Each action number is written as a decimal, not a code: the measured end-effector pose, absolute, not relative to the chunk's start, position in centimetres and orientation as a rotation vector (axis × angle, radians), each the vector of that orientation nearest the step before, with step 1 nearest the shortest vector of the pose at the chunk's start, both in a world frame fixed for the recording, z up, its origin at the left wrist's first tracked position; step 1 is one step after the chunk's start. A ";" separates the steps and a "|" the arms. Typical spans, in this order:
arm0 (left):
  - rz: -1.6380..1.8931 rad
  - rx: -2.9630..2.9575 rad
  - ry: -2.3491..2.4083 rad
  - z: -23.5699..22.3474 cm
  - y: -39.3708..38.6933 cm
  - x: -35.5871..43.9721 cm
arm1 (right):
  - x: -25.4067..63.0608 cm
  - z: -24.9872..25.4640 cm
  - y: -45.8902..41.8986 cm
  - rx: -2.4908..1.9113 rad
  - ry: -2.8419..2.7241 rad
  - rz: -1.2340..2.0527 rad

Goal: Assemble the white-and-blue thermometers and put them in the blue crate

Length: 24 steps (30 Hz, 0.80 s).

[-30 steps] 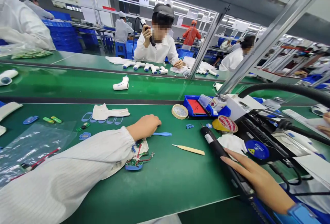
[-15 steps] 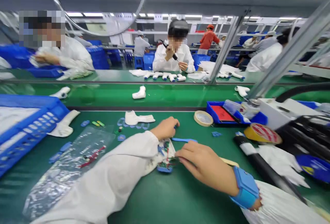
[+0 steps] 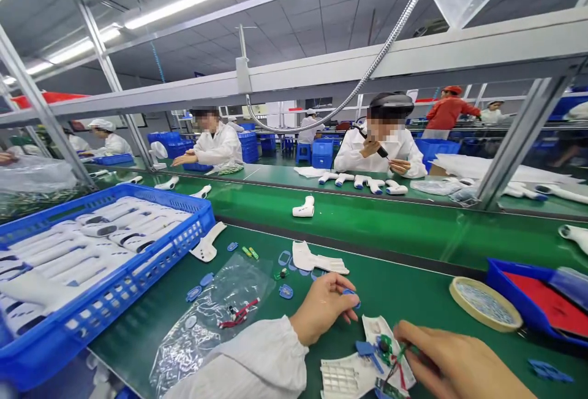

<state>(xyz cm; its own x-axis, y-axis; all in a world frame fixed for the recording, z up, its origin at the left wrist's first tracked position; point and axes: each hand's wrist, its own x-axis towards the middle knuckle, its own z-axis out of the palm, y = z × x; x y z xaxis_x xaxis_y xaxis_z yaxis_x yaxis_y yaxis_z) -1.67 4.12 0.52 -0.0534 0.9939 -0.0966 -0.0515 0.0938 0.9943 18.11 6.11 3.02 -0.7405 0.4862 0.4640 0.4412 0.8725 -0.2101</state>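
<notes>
Materials and shapes, placed from the open white housing (image 3: 362,369), near to far:
- Left of it: left hand (image 3: 321,307), bare, in a white cloth sleeve (image 3: 239,362) with gathered cuff; thumb and fingers pinch a small blue part (image 3: 351,293), smooth plastic, held just beyond the housing.
- At its right edge: right hand (image 3: 445,356), bare, fingertips drawn close together at the wiring.
- Farther left: clear bag (image 3: 202,338), crinkled and glossy, red wires (image 3: 239,314) on it.
- Beyond: white shell (image 3: 316,260), broad at one end and narrow at the other, beside flat blue rings.
- Beyond, to the right: cream ring (image 3: 487,320), round, matt; blue tray (image 3: 496,271), plastic, red inside.
- Far left: blue basket (image 3: 138,270), slotted wall, stacked with smooth white casings.
- Beyond all these: green belt (image 3: 257,203), glossy, bearing one bent white casing (image 3: 304,206); then a person in white with a dark, pen-like tool.

The housing: rigid white plastic, lying open on the green table before the person; ribbed grid at its left end, green circuit board (image 3: 386,347), loose red lead and blue plastic piece (image 3: 367,350) inside.

Obscured: the housing's near end, cut off by the lower edge; its right side, behind the right hand; that hand's grip, blurred, pinching or merely touching, cannot be told; the blue part, half covered by fingers; the ring's speckled contents, indistinct.
</notes>
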 end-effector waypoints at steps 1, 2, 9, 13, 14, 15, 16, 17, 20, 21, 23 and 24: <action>1.225 1.016 1.239 0.4 3.9 -1.8 | 17.7 3.2 6.4 -0.694 -2.536 0.204; 1.250 0.966 1.226 0.3 3.7 -1.8 | 17.1 3.4 6.7 -0.727 -2.572 0.317; 1.455 0.844 1.240 0.4 3.1 -2.1 | 13.0 3.4 7.6 -0.754 -2.261 1.158; 1.515 0.851 1.200 0.4 3.1 -2.1 | 12.0 2.0 7.4 -0.741 -1.734 1.516; 1.524 0.859 1.193 0.4 3.1 -2.1 | 11.9 1.7 7.4 -0.732 -1.625 1.602; 1.531 0.872 1.190 0.3 3.1 -2.1 | 11.8 1.5 7.4 -0.734 -1.547 1.671; 1.537 0.888 1.190 0.2 3.1 -2.1 | 11.7 1.3 7.4 -0.747 -1.503 1.725; 1.542 0.905 1.193 0.1 3.1 -2.1 | 11.7 1.2 7.5 -0.770 -1.480 1.762; 1.545 0.964 1.216 -0.1 3.0 -2.2 | 11.6 0.9 7.6 -0.819 -1.521 1.764; 1.549 0.998 1.233 -0.2 2.9 -2.2 | 11.6 0.9 7.6 -0.823 -1.547 1.740; 1.557 1.083 1.273 -0.4 2.9 -2.3 | 11.7 0.7 7.6 -0.827 -1.587 1.683; 1.560 1.123 1.293 -0.4 2.8 -2.3 | 11.7 0.7 7.5 -0.829 -1.600 1.662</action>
<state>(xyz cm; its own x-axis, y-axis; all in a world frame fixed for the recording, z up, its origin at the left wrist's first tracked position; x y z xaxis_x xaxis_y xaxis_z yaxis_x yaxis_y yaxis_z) -2.32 2.85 -0.41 -0.2840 0.9488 0.1383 -0.0404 -0.1559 0.9869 11.70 7.55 0.66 -0.5686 0.8226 0.0093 -0.0403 -0.0166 -0.9991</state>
